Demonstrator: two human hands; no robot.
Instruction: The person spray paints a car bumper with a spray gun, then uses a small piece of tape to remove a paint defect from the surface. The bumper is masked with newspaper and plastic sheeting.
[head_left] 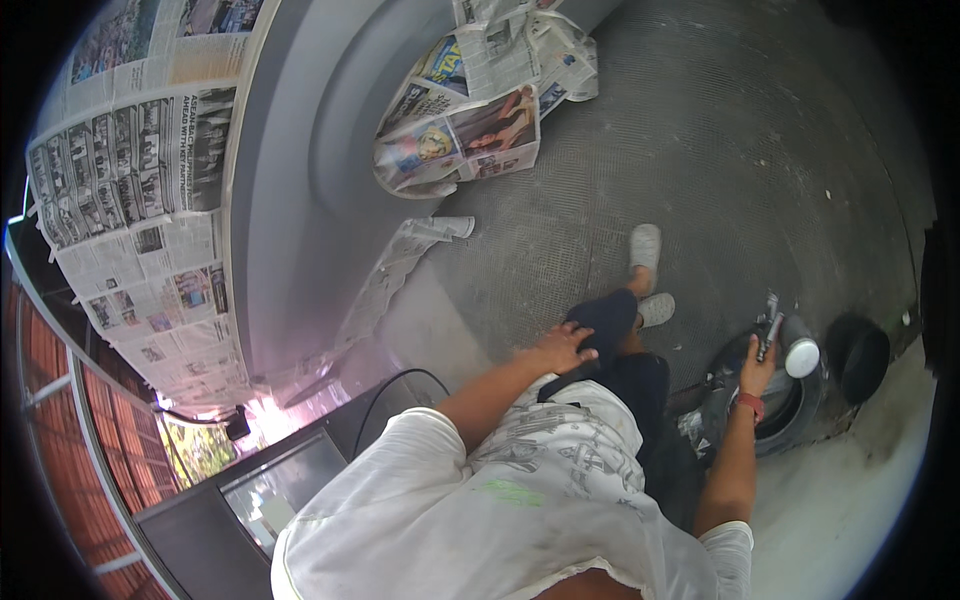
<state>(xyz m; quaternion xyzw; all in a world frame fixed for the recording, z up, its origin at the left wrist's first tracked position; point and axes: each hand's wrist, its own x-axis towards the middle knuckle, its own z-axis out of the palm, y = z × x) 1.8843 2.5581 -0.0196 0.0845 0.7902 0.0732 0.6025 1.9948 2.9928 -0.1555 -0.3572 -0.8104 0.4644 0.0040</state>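
My right hand (757,370), with a red band at the wrist, is closed around a metal spray gun (769,338). The gun's grey cup with a white end (801,356) sticks out to the right of it. Below the gun lies a black tyre (806,405) on the floor. My left hand (562,350) rests on my dark-clothed thigh, fingers spread and holding nothing. To the left stands a grey car body panel (285,200) with a curved wheel arch. Newspaper (455,140) covers the wheel there, and more newspaper sheets (140,170) mask the upper part of the car.
A black round tub (858,360) stands right of the tyre, near a pale wall (880,470). The grey textured floor (740,170) runs ahead past my light clogs (646,246). A black cable (375,400) loops at my left, by a dark panel (190,540).
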